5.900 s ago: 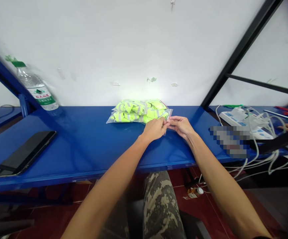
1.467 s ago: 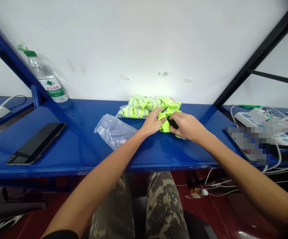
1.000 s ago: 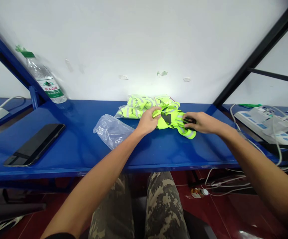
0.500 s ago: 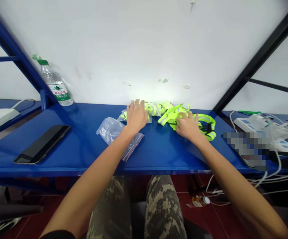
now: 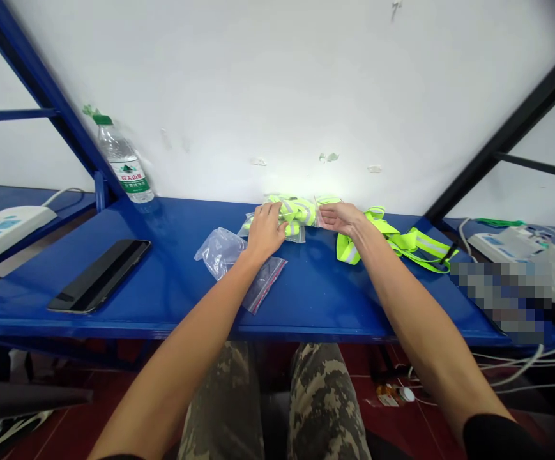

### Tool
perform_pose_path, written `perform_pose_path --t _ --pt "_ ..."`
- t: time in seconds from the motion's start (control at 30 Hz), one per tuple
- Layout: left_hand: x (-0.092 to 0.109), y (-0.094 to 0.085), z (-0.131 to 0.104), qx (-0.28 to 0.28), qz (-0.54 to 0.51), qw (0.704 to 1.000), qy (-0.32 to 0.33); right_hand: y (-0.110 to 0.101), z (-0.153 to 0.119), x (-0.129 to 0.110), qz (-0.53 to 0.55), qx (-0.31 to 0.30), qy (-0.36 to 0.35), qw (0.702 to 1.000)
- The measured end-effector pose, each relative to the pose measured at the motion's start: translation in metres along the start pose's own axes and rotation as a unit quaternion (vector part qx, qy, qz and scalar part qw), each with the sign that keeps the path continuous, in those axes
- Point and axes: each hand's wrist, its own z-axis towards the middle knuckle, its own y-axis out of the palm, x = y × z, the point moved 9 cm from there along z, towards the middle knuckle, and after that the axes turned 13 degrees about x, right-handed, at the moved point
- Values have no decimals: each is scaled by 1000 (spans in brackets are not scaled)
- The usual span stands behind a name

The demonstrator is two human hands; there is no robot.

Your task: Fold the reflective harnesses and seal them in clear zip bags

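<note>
Near the wall lies a clear zip bag (image 5: 297,211) packed with neon-yellow webbing that has grey reflective strips. My left hand (image 5: 266,231) is closed on the left part of this bag, fingers over its top and thumb at the front. At the bag's right end is my right hand (image 5: 342,217), its fingers stretched out and touching the plastic. Loose neon-yellow reflective straps (image 5: 404,241) with a black buckle spread to the right, partly behind my right wrist. An empty clear zip bag (image 5: 222,250) lies flat, partly beneath my left forearm.
On the blue table (image 5: 162,281), a black phone (image 5: 99,275) lies at left and a water bottle (image 5: 126,163) leans near the wall. A blurred-out flat item (image 5: 500,297) lies at right. Power strips (image 5: 6,233) and white cables flank the table.
My right hand has let go of the loose straps and moved left to the filled bag's end. The straps now lie more spread out. My left hand stays on the bag.
</note>
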Motion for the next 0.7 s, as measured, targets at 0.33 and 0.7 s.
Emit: perform_pose_path --t 0.33,0.7 --pt "57 -43 4 98 -116 988 13 -3 -46 -34 130 -97 -25 986" --pt "57 -6 0 -103 -267 957 -58 12 -82 -20 65 -174 -139 973"
